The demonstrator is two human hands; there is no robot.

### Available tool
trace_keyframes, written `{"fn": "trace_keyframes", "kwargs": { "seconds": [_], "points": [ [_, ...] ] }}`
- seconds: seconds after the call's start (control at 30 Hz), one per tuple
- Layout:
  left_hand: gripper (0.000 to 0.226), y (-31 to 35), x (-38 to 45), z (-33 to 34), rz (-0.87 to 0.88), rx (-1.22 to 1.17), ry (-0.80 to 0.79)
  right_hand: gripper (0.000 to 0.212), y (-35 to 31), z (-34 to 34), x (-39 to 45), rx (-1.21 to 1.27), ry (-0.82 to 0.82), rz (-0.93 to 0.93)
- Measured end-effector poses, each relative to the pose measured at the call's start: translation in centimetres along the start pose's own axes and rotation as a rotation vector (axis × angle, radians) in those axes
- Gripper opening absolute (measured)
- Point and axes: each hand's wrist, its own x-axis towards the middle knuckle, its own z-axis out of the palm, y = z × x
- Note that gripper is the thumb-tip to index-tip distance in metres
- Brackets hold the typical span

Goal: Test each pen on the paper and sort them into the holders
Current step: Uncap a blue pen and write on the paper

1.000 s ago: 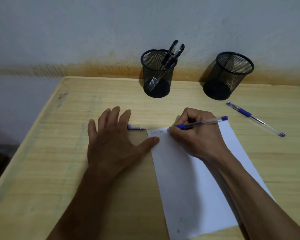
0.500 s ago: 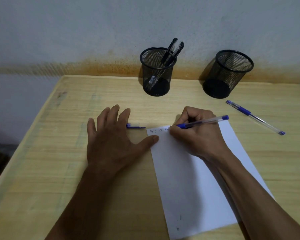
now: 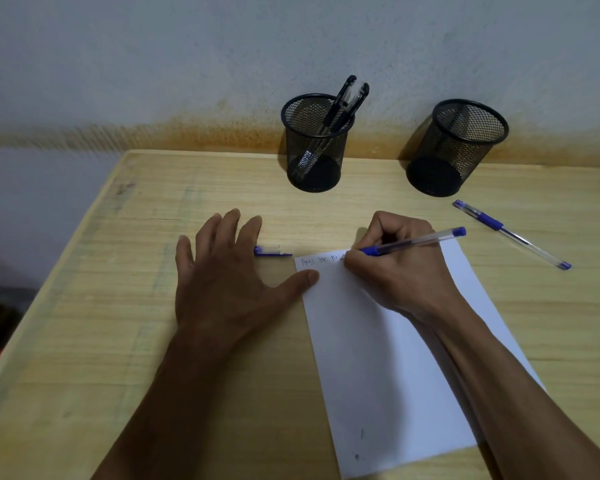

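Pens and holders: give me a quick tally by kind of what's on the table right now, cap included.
Blue pens: 2, one in the right hand at, one lying loose
Black pens: 2, in the left holder
Mesh holders: 2
Loose blue cap: 1
Paper sheet: 1
Total: 8

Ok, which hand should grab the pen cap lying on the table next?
Probably the left hand: it lies flat with fingertips beside the blue pen cap, while the right hand grips the blue pen.
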Motion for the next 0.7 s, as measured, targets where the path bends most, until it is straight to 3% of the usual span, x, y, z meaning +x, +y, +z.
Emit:
{"fn": "trace_keyframes", "kwargs": {
  "seconds": [0.7],
  "points": [
    [0.110, 0.00, 0.00, -0.01, -0.003, -0.003, 0.000, 0.014, 0.00, -0.01, -0.09, -0.032, 0.032, -0.017]
  ]
}}
